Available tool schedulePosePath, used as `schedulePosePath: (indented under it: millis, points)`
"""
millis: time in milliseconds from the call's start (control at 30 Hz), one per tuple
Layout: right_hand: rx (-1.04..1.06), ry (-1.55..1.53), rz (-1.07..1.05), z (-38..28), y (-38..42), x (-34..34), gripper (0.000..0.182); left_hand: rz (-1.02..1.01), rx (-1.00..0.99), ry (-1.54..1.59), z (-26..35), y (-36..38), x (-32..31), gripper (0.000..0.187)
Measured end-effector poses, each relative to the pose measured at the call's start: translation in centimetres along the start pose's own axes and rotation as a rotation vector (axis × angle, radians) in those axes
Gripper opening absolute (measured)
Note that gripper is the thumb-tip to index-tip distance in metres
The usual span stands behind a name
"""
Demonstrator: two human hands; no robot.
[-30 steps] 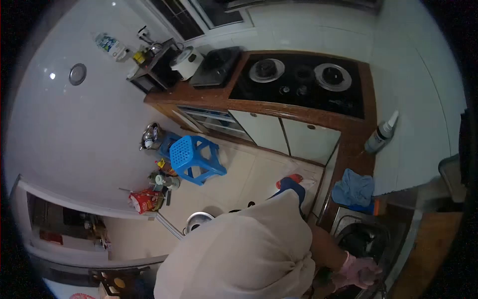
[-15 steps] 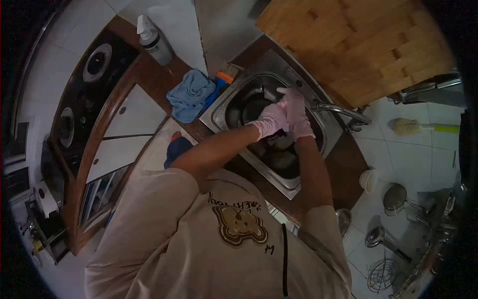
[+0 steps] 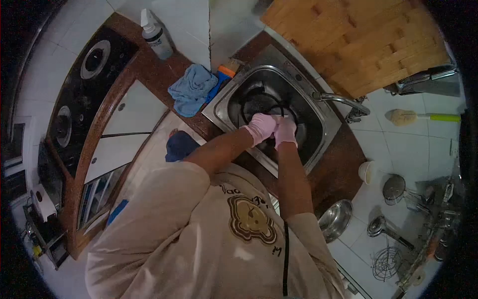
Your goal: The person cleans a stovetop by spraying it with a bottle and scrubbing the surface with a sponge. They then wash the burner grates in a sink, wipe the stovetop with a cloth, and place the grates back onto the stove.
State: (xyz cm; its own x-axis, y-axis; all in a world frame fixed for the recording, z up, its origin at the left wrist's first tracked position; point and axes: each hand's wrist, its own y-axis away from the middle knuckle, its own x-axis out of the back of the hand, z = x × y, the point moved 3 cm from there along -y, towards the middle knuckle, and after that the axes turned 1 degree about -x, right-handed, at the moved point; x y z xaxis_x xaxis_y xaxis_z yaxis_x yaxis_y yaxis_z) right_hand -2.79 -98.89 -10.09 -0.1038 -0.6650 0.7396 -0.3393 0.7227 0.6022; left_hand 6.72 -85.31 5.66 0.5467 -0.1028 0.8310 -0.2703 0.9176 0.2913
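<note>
Both hands wear pink gloves and meet over the metal sink [image 3: 222, 110]. My left hand [image 3: 261, 126] is closed, with its fingers bent toward the other hand. Beside it and touching it, my right hand [image 3: 286, 131] is also closed. A small pale piece and a dark curved edge show just past the fingertips; what the hands grip is too small and dim to make out. Dark, round-edged cookware [image 3: 255, 103] lies in the basin beyond them. The curved faucet [image 3: 343, 99] stands on the sink's right side.
Left of the sink are a blue cloth [image 3: 191, 89], a blue-and-orange tool [image 3: 219, 82], a spray bottle [image 3: 158, 42] and a stove [image 3: 79, 89]. To the right are a wooden board [image 3: 358, 45], a green-handled brush [image 3: 403, 117], a metal bowl [image 3: 336, 221], a cup [image 3: 366, 172] and hanging utensils.
My right hand has moved left and down, and its fingers, extended before, are now closed. My left hand has shifted slightly left. The view has shifted, and more of the metal bowl shows.
</note>
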Motion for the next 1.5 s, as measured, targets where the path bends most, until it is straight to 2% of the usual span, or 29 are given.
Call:
schedulePosePath:
  millis: [33,67,100,133,167,233,267,300,333,367,400,433,500,567,633,667,733,767,833,867,933,1033,1100,1167,1200,1267,1400,1467,1500]
  points:
    - [0.292,0.836,-0.082,-6.3,8.6,6.1,0.047,-0.009,-0.019,0.024,-0.6,-0.7,-1.7,0.028]
    - [0.374,-0.002,-0.071,-6.3,11.8,7.2,0.047,0.093,0.021,0.157,-0.3,1.4,0.3,0.038]
    - [0.42,-0.844,-0.087,-6.2,13.4,7.9,0.047,0.062,-0.031,-0.011,-1.2,-0.1,-3.2,0.041]
    - [-0.183,-1.46,-0.218,-6.8,12.8,7.2,0.06,0.052,0.154,0.226,0.7,3.7,3.9,0.042]
    - [-0.091,-1.186,-0.179,-6.6,12.8,7.7,0.068,0.226,0.068,0.154,0.3,4.4,4.8,0.038]
    - [0.135,-0.97,-0.201,-5.3,10.2,6.2,0.071,0.322,0.142,-0.106,0.0,4.9,5.6,0.035]
    - [0.081,-0.942,-0.119,-4.7,9.4,4.8,0.069,0.326,0.196,-0.07,-0.5,4.9,5.7,0.033]
    - [0.022,-0.914,-0.022,-4.8,9.2,3.9,0.067,0.166,0.173,0.161,-1.5,6.3,8.0,0.03]
    - [0.127,-1.072,-0.049,-6.9,11.6,4.2,0.065,0.006,0.135,0.397,-2.0,7.7,10.3,0.027]
    - [0.23,-1.233,-0.072,-9.6,15.4,5.9,0.064,0.213,0.148,0.509,-3.9,6.8,7.3,0.029]
    - [0.466,-1.329,-0.38,-11.9,17.8,7.1,0.062,0.075,0.127,0.848,-5.2,8.3,9.1,0.033]
    - [0.474,-1.322,-0.396,-14.5,20.6,7.7,0.062,-0.071,0.093,1.186,-6.1,11.1,12.1,0.039]
    - [0.596,-1.409,-0.484,-19.6,25.9,7.4,0.069,-0.013,0.113,1.451,-9.1,14.6,14.0,0.038]
    - [0.688,-1.164,-0.476,-22.2,25.2,5.6,0.064,0.018,0.064,1.554,-12.6,17.1,14.4,0.031]
    - [0.735,-0.949,-0.411,-26.8,27.1,4.2,0.055,0.305,-0.061,1.152,-17.7,19.2,14.6,0.023]
    - [0.692,-0.926,-0.449,-29.9,29.2,3.2,0.055,0.397,0.016,1.375,-19.7,21.5,14.6,0.021]
    - [0.74,-0.872,-0.488,-35.1,31.5,0.4,0.057,0.54,0.302,1.302,-24.2,27.0,17.4,0.019]
    - [0.751,-0.863,-0.49,-37.6,32.6,-1.0,0.057,0.511,0.442,1.467,-29.5,26.6,14.5,0.022]
    - [0.865,-0.77,-0.629,-42.8,35.7,-4.6,0.049,0.795,0.14,2.372,-32.8,30.9,17.1,0.034]
    - [0.869,-0.761,-0.631,-45.1,36.7,-6.2,0.049,0.849,0.198,2.405,-35.4,33.2,17.3,0.045]
    - [0.805,-0.663,-0.601,-49.7,38.6,-9.2,0.041,0.896,0.151,2.319,-38.5,38.4,19.2,0.039]
    - [0.924,-0.582,-0.525,-54.8,39.0,-14.0,0.032,1.046,0.292,1.998,-44.0,43.6,19.2,0.02]
    - [0.982,-0.596,-0.473,-56.8,38.4,-16.2,0.031,1.153,0.265,1.884,-46.5,46.2,20.4,0.013]
    - [0.85,-0.843,-0.663,-58.0,37.3,-17.4,0.037,1.167,0.37,1.788,-45.8,48.2,24.0,0.008]
    - [0.841,-0.846,-0.644,-58.4,36.9,-17.2,0.037,1.146,0.365,1.798,-46.9,48.3,23.7,0.008]
    - [0.694,-0.875,-1.079,-59.2,36.6,-17.0,0.041,1.067,0.36,1.405,-48.8,48.0,23.4,0.009]
    - [0.679,-0.501,-1.046,-61.7,36.1,-16.2,0.054,1.027,0.475,1.403,-48.8,45.9,26.2,0.015]
    - [0.972,-0.203,-0.831,-63.3,35.8,-18.2,0.059,0.934,0.479,1.451,-48.3,44.0,27.4,0.022]
    - [0.93,-0.121,-0.731,-64.2,36.5,-18.0,0.045,1.009,0.456,1.469,-48.6,43.0,27.4,0.024]
